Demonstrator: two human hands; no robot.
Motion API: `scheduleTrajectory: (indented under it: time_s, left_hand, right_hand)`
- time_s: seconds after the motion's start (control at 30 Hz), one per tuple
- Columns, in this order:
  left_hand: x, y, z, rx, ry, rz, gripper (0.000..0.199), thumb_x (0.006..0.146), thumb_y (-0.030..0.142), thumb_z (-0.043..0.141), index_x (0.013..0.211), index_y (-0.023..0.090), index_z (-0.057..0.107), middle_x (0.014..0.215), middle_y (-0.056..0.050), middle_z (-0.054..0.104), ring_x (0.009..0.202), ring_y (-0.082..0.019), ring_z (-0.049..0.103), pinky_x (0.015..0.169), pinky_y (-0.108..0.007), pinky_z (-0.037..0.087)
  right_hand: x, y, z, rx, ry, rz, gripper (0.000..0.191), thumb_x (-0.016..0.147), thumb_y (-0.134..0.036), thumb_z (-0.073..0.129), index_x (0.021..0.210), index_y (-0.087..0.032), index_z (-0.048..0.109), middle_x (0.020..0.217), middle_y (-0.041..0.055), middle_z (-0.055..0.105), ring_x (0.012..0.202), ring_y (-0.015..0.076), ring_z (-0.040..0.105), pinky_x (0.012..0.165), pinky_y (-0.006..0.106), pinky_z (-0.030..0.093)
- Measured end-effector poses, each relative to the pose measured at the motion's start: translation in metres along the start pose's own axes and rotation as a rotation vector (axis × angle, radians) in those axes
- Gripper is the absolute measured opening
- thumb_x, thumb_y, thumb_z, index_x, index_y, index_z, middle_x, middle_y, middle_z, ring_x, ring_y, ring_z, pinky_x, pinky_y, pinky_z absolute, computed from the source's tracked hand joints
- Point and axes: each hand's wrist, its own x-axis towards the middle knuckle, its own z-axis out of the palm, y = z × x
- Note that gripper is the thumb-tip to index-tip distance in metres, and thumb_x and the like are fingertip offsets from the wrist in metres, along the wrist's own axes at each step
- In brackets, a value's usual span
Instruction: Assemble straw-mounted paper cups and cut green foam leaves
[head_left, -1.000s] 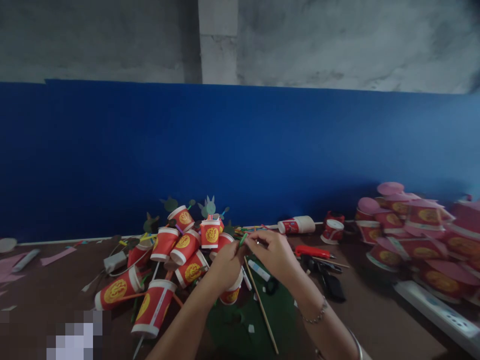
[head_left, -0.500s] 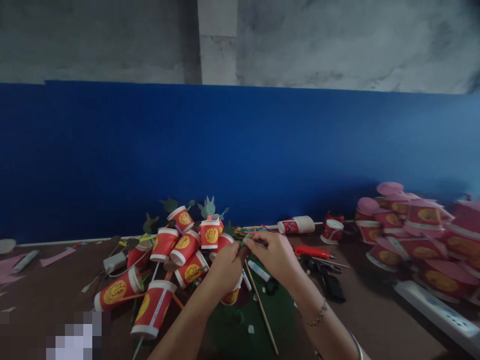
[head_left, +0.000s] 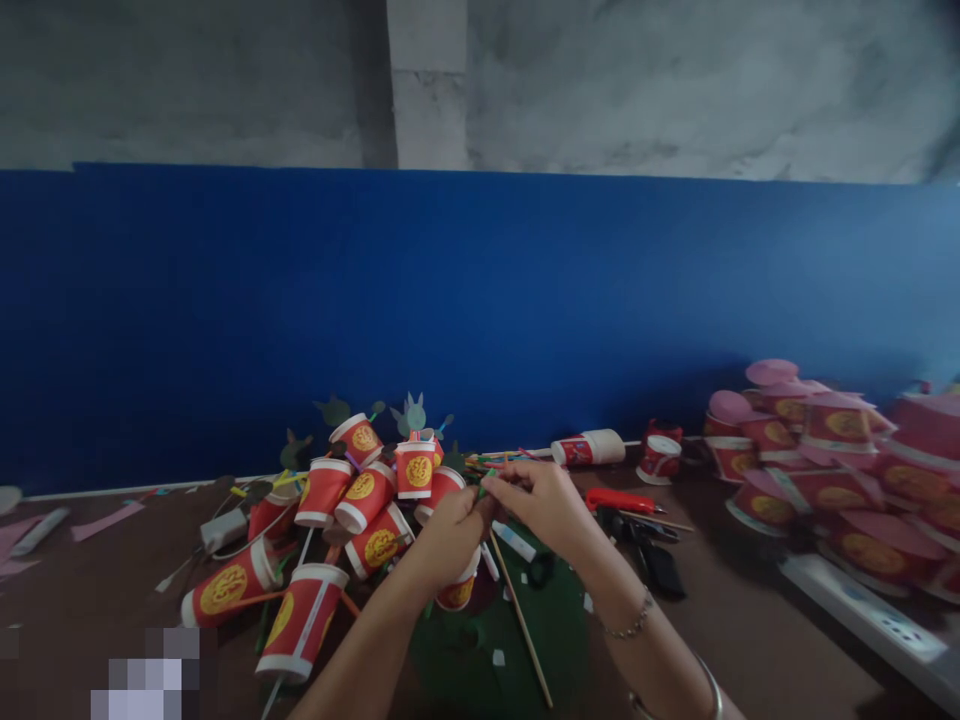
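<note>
My left hand (head_left: pixel 456 532) and my right hand (head_left: pixel 541 502) meet at the middle of the view, fingertips together. Both pinch a small green piece (head_left: pixel 483 490), mostly hidden by the fingers. Left of my left hand lies a heap of red paper cups with yellow emblems (head_left: pixel 362 497), some with straws and green rabbit-shaped cutouts (head_left: pixel 412 414). Below my hands a thin wooden stick (head_left: pixel 523 625) lies on a dark green sheet (head_left: pixel 555 640). A glue tube (head_left: pixel 514 541) rests beneath my right hand, beside the stick.
A red-handled tool (head_left: pixel 622 500) and a black object (head_left: pixel 661 568) lie right of my right hand. Farther right are a white power strip (head_left: pixel 862 620) and piled cups with pink tops (head_left: pixel 840 430). White-and-red cups (head_left: pixel 592 447) lie by the blue wall (head_left: pixel 480 300).
The whole view has shifted slightly, so objects appear a little farther left. My hands stay together at the green piece, with hardly any change in the fingers.
</note>
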Motion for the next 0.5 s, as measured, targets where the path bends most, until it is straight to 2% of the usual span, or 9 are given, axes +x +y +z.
scheduleTrajectory:
  time_s: [0.17,0.3,0.4,0.5]
  left_hand:
    - [-0.0031,0.0055,0.0022,-0.117,-0.040,-0.014,0.034,0.077,0.049,0.050,0.067,0.017,0.046,0.047,0.009,0.026,0.043,-0.006,0.017,0.043,-0.023,0.011]
    - [-0.0051,0.0096,0.0014,-0.238,-0.061,-0.078,0.033,0.074,0.048,0.054,0.063,0.018,0.043,0.044,0.010,0.025,0.040,-0.005,0.015,0.041,-0.022,0.009]
    - [-0.0046,0.0094,-0.0017,-0.217,-0.030,-0.107,0.042,0.079,0.051,0.044,0.053,0.019,0.038,0.040,0.008,0.025,0.037,-0.005,0.016,0.040,-0.023,0.008]
    - [-0.0034,0.0089,-0.0043,-0.189,0.024,-0.120,0.045,0.081,0.053,0.039,0.051,0.019,0.036,0.038,0.008,0.024,0.035,-0.005,0.018,0.039,-0.024,0.008]
  right_hand:
    - [0.0010,0.0008,0.0001,0.194,-0.060,0.031,0.024,0.074,-0.039,0.059,0.067,-0.016,0.062,0.049,0.0003,0.060,0.045,0.0117,0.052,0.042,0.020,0.036]
    - [0.0011,0.0011,0.0002,0.317,-0.118,0.014,0.025,0.076,-0.038,0.058,0.066,-0.016,0.061,0.049,-0.0010,0.058,0.046,0.0107,0.052,0.044,0.020,0.038]
    - [0.0013,0.0020,-0.0024,0.330,-0.151,-0.024,0.029,0.080,-0.039,0.052,0.067,-0.015,0.063,0.052,-0.0012,0.058,0.047,0.0094,0.049,0.044,0.020,0.037]
    - [0.0017,0.0038,-0.0067,0.351,-0.201,-0.057,0.025,0.082,-0.034,0.052,0.075,-0.016,0.067,0.065,0.0003,0.063,0.056,0.0100,0.053,0.051,0.020,0.040]
